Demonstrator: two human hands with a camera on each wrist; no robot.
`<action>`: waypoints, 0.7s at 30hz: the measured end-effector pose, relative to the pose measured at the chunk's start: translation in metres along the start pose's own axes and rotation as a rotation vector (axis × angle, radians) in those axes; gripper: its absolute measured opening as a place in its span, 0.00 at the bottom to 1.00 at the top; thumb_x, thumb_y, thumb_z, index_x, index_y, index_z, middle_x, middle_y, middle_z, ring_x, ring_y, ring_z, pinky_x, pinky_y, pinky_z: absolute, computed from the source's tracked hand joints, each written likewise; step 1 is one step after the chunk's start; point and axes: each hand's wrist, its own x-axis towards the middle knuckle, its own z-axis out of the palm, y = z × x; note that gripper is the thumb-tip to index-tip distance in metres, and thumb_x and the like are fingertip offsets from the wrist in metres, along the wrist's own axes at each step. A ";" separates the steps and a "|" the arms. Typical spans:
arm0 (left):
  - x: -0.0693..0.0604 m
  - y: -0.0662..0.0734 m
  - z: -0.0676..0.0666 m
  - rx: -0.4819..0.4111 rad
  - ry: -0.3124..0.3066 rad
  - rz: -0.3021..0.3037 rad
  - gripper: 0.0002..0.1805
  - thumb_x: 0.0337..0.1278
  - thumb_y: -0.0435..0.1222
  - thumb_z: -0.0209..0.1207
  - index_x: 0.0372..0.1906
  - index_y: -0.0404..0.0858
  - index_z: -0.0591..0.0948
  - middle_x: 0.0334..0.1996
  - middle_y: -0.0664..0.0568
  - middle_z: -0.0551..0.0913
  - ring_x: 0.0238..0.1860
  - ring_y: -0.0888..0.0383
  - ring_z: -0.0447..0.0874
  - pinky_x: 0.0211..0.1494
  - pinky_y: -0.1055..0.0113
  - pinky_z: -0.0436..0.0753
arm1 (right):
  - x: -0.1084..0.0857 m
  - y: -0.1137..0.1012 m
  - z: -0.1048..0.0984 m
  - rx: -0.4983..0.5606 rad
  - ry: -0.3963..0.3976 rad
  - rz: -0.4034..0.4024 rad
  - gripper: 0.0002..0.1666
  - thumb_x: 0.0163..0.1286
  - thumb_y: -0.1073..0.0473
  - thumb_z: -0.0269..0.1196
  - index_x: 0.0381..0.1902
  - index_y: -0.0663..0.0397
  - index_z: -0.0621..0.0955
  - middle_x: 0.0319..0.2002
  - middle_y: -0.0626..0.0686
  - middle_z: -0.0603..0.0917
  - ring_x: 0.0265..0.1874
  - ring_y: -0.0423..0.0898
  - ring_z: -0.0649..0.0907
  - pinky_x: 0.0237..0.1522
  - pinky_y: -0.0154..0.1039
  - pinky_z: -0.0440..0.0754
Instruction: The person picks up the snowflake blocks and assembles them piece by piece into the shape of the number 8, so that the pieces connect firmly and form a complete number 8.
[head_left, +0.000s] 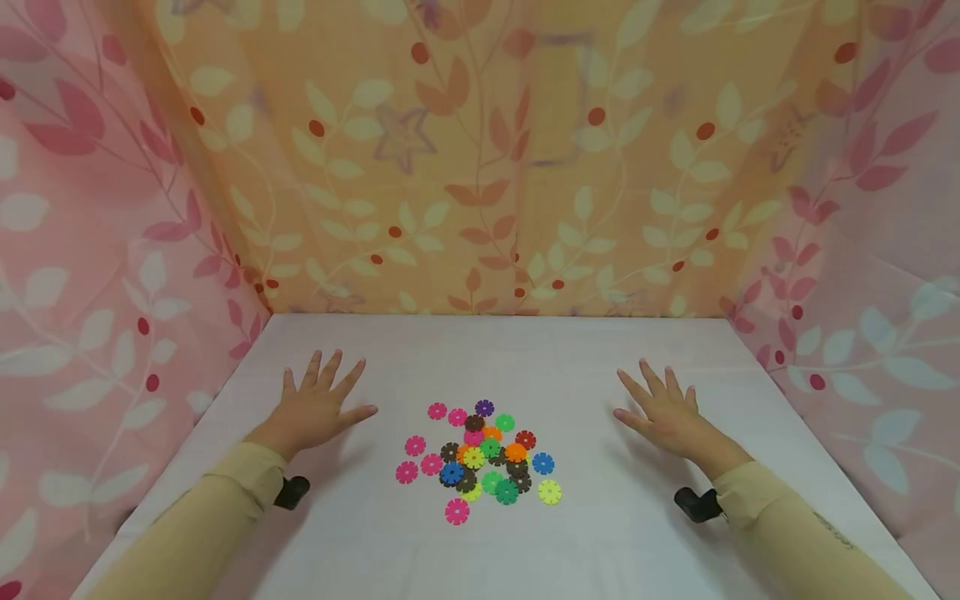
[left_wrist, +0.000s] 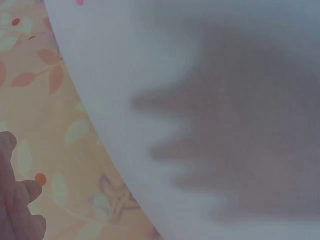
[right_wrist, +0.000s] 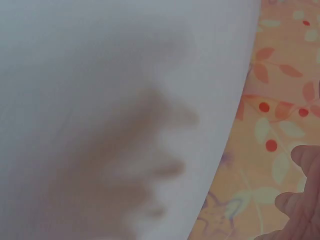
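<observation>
A loose heap of notched plastic discs in pink, brown, green, orange, blue, yellow, red and purple lies mid-table, some overlapping. To the left of it, my left hand is held over the table with straight, spread fingers and nothing in them. My right hand mirrors it on the other side, fingers also spread and holding nothing. In the left wrist view, part of the left hand shows at the lower left edge, its shadow on the cloth. The right wrist view has right-hand fingertips at the lower right.
A white cloth covers the table. Behind it hangs an orange leaf-patterned curtain, with pink patterned curtains on the left and right. Small black devices are worn at both wrists.
</observation>
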 end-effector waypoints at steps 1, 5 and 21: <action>0.001 0.002 0.001 0.001 0.004 0.007 0.50 0.48 0.73 0.36 0.72 0.49 0.48 0.70 0.37 0.41 0.68 0.34 0.30 0.57 0.29 0.29 | 0.002 -0.003 0.001 0.007 0.000 -0.006 0.47 0.62 0.31 0.49 0.71 0.44 0.50 0.70 0.65 0.40 0.64 0.73 0.37 0.52 0.75 0.31; 0.006 0.010 0.008 0.013 0.004 0.021 0.49 0.48 0.72 0.37 0.72 0.50 0.49 0.71 0.38 0.42 0.68 0.35 0.31 0.58 0.29 0.32 | 0.011 -0.019 0.008 0.029 -0.004 -0.027 0.47 0.61 0.31 0.51 0.71 0.43 0.51 0.71 0.64 0.41 0.65 0.71 0.38 0.54 0.74 0.34; 0.018 0.075 0.037 -0.234 -0.124 0.166 0.35 0.41 0.53 0.66 0.57 0.44 0.75 0.62 0.45 0.65 0.63 0.46 0.60 0.59 0.50 0.69 | 0.024 -0.088 0.047 0.114 -0.188 -0.307 0.32 0.59 0.48 0.64 0.61 0.44 0.71 0.65 0.54 0.64 0.64 0.55 0.61 0.61 0.55 0.62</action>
